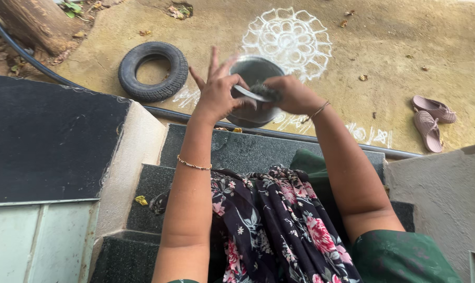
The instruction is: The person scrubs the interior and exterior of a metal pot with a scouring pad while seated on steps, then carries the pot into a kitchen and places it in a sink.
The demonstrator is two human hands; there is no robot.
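Head view: a steel bowl is held out in front over the sandy ground, above the dark stone steps. It looks light, rigid and likely slippery; the rim seems the best place to be gripped. The left hand is pressed to the rim, fingers partly spread. The right hand is closed on a dark scrubber inside the bowl. Both arms are stretched forward.

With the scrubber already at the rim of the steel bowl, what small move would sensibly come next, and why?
Probably a short scrubbing stroke along the rim: the left hand grips the round steel bowl by its edge, tilted, while the right hand presses a dark scrubbing pad against it.
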